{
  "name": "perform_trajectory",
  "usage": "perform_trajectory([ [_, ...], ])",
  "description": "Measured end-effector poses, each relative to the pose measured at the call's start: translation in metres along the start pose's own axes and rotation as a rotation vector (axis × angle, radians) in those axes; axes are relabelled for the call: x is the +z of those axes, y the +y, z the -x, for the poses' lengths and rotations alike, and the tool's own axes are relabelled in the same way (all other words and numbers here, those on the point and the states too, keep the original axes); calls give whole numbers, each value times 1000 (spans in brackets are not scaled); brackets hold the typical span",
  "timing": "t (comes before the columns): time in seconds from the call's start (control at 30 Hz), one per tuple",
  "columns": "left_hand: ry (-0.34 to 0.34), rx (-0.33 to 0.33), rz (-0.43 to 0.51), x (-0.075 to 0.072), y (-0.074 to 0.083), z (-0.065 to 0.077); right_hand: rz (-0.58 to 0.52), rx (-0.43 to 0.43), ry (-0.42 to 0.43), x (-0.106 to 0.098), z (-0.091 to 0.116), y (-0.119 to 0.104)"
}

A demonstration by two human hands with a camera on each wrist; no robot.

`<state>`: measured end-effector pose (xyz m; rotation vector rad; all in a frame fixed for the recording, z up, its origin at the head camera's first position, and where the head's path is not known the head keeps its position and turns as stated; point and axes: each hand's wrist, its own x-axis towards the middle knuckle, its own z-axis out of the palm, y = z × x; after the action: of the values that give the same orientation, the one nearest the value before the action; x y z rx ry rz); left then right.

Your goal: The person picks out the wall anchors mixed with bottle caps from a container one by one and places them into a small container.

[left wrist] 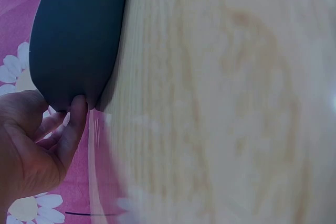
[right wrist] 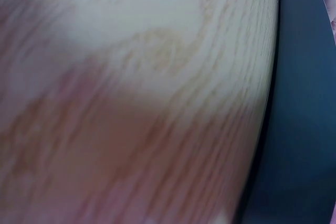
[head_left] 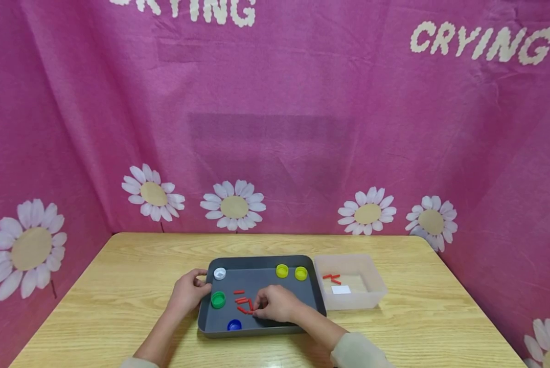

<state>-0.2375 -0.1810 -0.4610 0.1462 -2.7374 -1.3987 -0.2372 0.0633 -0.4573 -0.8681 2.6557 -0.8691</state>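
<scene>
In the head view a dark grey tray [head_left: 266, 281] lies on the table, with several short red sticks [head_left: 239, 292] grouped left of its middle. My right hand [head_left: 277, 305] is low over the tray and pinches a red stick at the near end of the group between thumb and fingers. At the tray's left side my left hand [head_left: 189, 291] grips the rim. The left wrist view shows bent fingers of the left hand [left wrist: 44, 140] against the tray's outer wall [left wrist: 79, 40]. In the right wrist view only the tray's side [right wrist: 302, 93] and tabletop appear; the right hand is out of frame.
Inside the tray sit a white cap [head_left: 220, 273], a green cap [head_left: 218, 300], a blue cap [head_left: 234, 325] and two yellow caps [head_left: 281, 271]. Against its right side stands a translucent bin [head_left: 376, 296] holding several red sticks and a white card [head_left: 341, 290]. Pink curtains [head_left: 275, 153] surround the wooden table [head_left: 422, 312].
</scene>
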Motion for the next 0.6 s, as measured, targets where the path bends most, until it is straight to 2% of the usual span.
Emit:
perform_trajectory([
  [0.3, -5, -9, -6, 0, 1, 1, -50, -1, -33, -4, 2, -2],
  [0.6, -5, -11, -2, 0, 1, 0, -38, -31, -6, -20, 7, 0],
])
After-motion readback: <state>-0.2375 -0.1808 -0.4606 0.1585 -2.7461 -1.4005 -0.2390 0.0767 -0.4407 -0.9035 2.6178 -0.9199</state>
